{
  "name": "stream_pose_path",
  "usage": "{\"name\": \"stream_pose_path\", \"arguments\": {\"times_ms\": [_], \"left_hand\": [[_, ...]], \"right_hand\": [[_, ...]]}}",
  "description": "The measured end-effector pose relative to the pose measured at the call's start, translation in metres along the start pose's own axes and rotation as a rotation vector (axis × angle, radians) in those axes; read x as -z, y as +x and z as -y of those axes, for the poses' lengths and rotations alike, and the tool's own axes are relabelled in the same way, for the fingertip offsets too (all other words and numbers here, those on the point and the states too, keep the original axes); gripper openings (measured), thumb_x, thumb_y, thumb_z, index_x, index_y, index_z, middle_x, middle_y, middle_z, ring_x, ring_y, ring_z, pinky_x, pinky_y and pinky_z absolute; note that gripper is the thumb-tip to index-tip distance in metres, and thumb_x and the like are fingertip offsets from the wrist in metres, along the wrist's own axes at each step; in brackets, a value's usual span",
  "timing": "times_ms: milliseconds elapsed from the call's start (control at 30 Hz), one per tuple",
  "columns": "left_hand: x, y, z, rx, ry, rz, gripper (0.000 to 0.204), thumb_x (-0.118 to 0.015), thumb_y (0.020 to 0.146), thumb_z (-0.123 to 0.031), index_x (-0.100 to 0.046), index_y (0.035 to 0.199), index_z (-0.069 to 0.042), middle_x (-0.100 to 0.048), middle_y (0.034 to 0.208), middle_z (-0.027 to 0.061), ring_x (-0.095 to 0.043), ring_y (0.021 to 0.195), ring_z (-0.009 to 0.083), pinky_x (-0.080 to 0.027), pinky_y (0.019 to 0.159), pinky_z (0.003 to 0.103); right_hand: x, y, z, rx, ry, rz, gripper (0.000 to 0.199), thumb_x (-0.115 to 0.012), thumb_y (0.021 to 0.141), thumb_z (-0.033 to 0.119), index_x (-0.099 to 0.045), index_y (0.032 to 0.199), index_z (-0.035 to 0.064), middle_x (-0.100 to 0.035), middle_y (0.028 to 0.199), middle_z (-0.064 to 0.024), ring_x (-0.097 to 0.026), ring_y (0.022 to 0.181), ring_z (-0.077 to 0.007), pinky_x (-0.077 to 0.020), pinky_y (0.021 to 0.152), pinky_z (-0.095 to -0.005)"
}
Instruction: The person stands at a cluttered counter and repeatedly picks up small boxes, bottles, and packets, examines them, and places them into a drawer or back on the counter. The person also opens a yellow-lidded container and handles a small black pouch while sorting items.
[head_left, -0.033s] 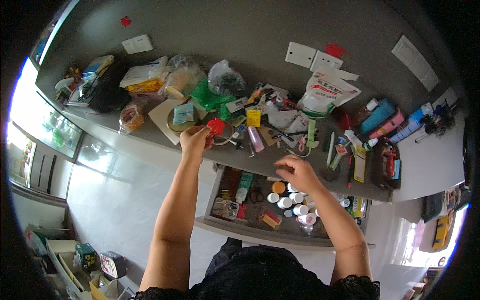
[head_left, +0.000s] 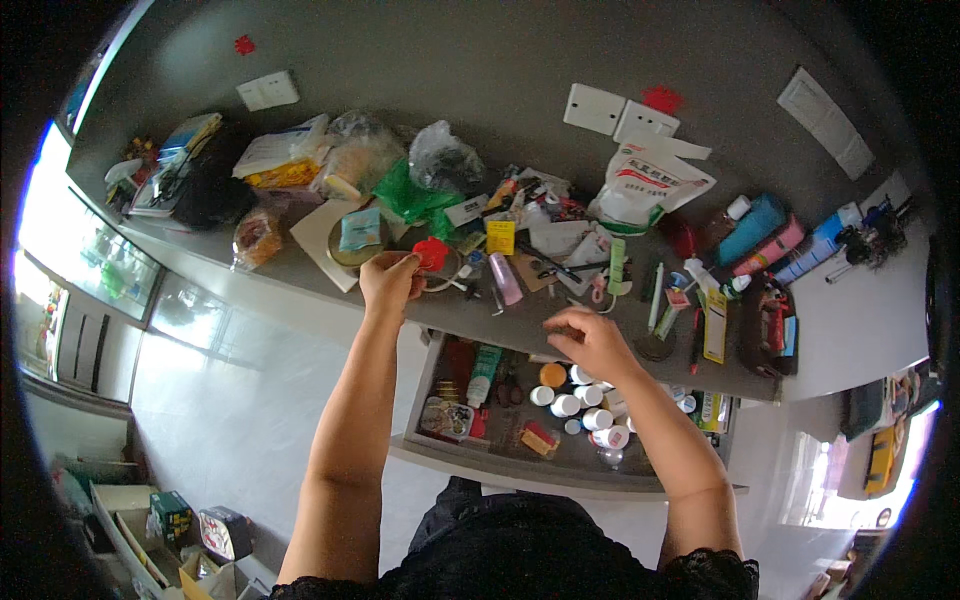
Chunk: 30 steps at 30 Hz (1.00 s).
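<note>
A small red piece (head_left: 431, 253) is pinched in the left hand's (head_left: 390, 280) grip on the cluttered desk (head_left: 300, 270), beside a pink tube (head_left: 505, 279). The right hand (head_left: 590, 345), fingers curled with nothing held, is poised above an open drawer (head_left: 480, 455) of white-capped bottles (head_left: 585, 405).

Daylight enters from the window (head_left: 60, 290) at the left edge, which is blown out to white, and a second bright patch glares in the lower right corner. The grey wall (head_left: 450, 70) above the bench (head_left: 300, 275) sits dim and even, without hard shadows. The forearms are evenly lit. The fisheye lens bends the bench edge into a curve and rings the view with a black border. Small things in the open drawer (head_left: 430, 445) look soft, and detail smears toward the rim.
</note>
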<state>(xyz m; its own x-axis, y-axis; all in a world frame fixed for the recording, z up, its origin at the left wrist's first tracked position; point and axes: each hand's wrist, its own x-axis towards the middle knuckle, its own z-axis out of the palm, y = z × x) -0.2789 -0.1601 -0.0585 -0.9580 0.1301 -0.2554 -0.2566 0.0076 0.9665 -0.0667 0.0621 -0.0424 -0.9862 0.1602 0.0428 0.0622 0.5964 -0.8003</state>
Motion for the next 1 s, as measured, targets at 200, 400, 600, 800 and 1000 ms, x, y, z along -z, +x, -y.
{"name": "stream_pose_path", "arguments": {"times_ms": [200,400,600,800,1000], "left_hand": [[-0.009,0.019,-0.002,-0.277,0.816,-0.081,0.025,-0.062,0.075,-0.025,-0.066,0.083,-0.003,-0.064,0.07,0.0146,-0.063,0.064,0.0256,-0.05,0.06,0.036],[-0.022,-0.013,-0.01,-0.561,0.79,-0.234,0.027,-0.064,0.077,-0.03,-0.063,0.088,-0.005,-0.065,0.078,0.0129,-0.063,0.075,0.0306,-0.049,0.066,0.039],[-0.038,-0.05,0.02,-0.609,0.506,-0.052,0.021,-0.067,0.077,-0.019,-0.063,0.088,-0.002,-0.066,0.081,0.0127,-0.064,0.063,0.0242,-0.049,0.058,0.032],[-0.068,-0.081,0.041,-0.566,0.506,0.126,0.019,-0.066,0.078,-0.018,-0.063,0.087,-0.001,-0.065,0.081,0.0122,-0.062,0.057,0.0184,-0.047,0.051,0.03],[-0.099,-0.083,0.036,-0.736,0.54,0.209,0.015,-0.065,0.08,-0.016,-0.062,0.087,-0.002,-0.063,0.072,0.0082,-0.058,0.054,0.0135,-0.046,0.051,0.026]], "right_hand": [[0.038,0.048,-0.023,-0.136,-0.113,-0.243,0.021,-0.064,0.078,0.018,-0.065,0.095,0.0057,-0.067,0.087,-0.0094,-0.065,0.079,-0.023,-0.0503,0.069,-0.0335],[0.072,0.104,-0.059,-0.038,-0.757,-0.105,0.034,-0.057,0.077,0.007,-0.056,0.11,0.0069,-0.055,0.117,-0.0123,-0.057,0.101,-0.0316,-0.0473,0.083,-0.0401],[0.08,0.127,-0.066,-0.04,-0.887,0.187,0.053,-0.058,0.073,-0.001,-0.042,0.123,0.0059,-0.047,0.126,-0.0109,-0.052,0.108,-0.0323,-0.0449,0.088,-0.041],[0.093,0.126,-0.072,-0.109,-0.896,0.094,0.042,-0.064,0.071,0.004,-0.052,0.111,0.0067,-0.053,0.112,-0.0106,-0.054,0.102,-0.0339,-0.0454,0.085,-0.0411],[0.113,0.113,-0.07,0.029,-0.881,-0.147,0.013,-0.065,0.072,0.008,-0.062,0.084,0.0074,-0.053,0.097,-0.009,-0.059,0.085,-0.0321,-0.0484,0.073,-0.0428]]}}
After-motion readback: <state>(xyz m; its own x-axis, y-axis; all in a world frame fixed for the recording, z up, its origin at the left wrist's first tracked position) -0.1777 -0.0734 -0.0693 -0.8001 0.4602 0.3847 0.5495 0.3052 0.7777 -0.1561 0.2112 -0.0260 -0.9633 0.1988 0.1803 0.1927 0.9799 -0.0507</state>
